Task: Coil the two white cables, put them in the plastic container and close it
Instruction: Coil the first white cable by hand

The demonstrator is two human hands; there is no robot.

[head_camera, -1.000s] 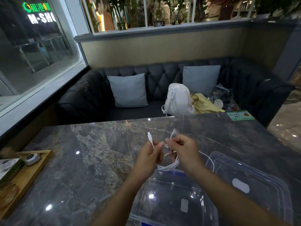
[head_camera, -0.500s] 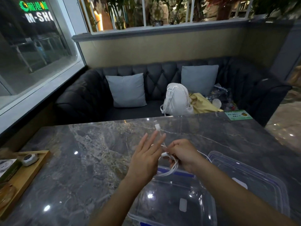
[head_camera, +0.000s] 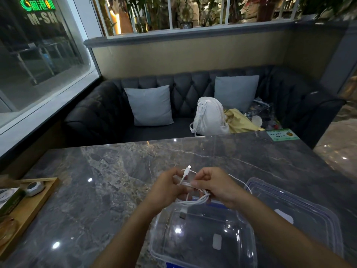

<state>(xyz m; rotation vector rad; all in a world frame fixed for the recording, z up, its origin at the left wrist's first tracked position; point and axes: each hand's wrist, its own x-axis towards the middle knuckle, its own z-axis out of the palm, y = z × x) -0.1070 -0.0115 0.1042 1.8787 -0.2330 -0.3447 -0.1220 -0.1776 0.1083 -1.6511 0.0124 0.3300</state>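
Observation:
A white cable (head_camera: 195, 202) is wound into a small coil that both hands hold above the table. My left hand (head_camera: 166, 188) grips the coil's left side, and a small white plug (head_camera: 187, 169) sticks up beside its fingers. My right hand (head_camera: 214, 185) pinches the coil from the right. A USB plug (head_camera: 183, 213) dangles from the coil over the open clear plastic container (head_camera: 201, 256). The container's clear lid (head_camera: 309, 209) lies to its right. A second white cable (head_camera: 241, 181) trails on the table behind my right hand, partly hidden.
The grey marble table (head_camera: 108, 190) carries a wooden tray (head_camera: 32, 206) with small items at the left edge and a green card (head_camera: 283, 134) at the far right corner. Behind the table, a dark sofa holds two cushions, a white backpack (head_camera: 209, 117) and a yellow cloth.
My left hand, spread open half a second ago, has closed on the coil again. The small plug has come down between the hands, and the USB plug now hangs over the container.

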